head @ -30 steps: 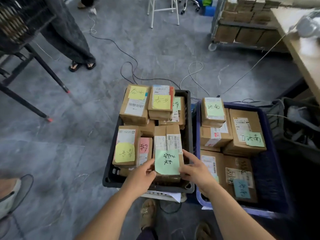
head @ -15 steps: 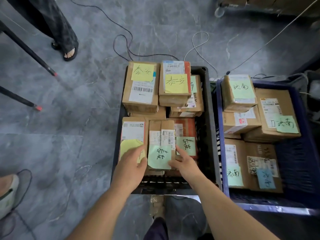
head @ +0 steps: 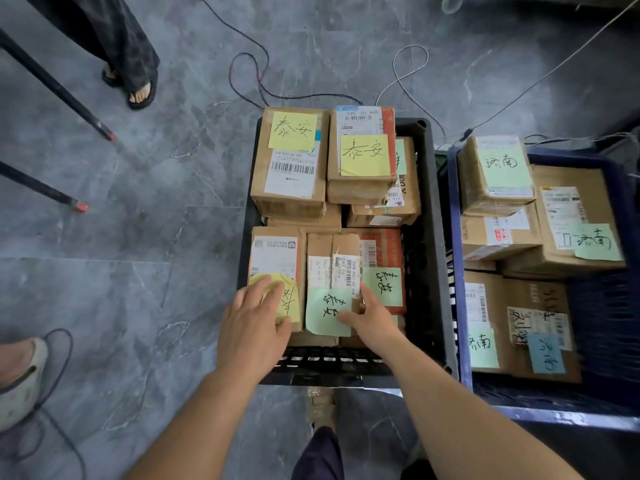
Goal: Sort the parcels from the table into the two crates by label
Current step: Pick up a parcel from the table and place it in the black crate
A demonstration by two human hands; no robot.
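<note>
A black crate [head: 429, 237] holds several cardboard parcels with yellow or green notes. The blue crate [head: 458, 258] to its right holds parcels with green and blue notes. At the black crate's near edge, a narrow parcel with a green note [head: 329, 258] lies between a parcel with a yellow note [head: 277, 254] and a red-printed one [head: 384, 247]. My left hand [head: 252, 327] rests flat on the yellow-note parcel, fingers fairly straight. My right hand [head: 369, 318] touches the narrow parcel's near right corner, thumb on its green note and index finger along its right edge.
Both crates stand on grey floor tiles. Cables [head: 256, 81] loop on the floor beyond them. A person's sandalled foot [head: 140, 91] and two black stand legs [head: 55, 84] are at the upper left. Another shoe [head: 17, 375] is at the left edge.
The green-note parcel went down into the black crate between its neighbours. My hands went from holding its sides to lying on top. The view tilted down and closer.
</note>
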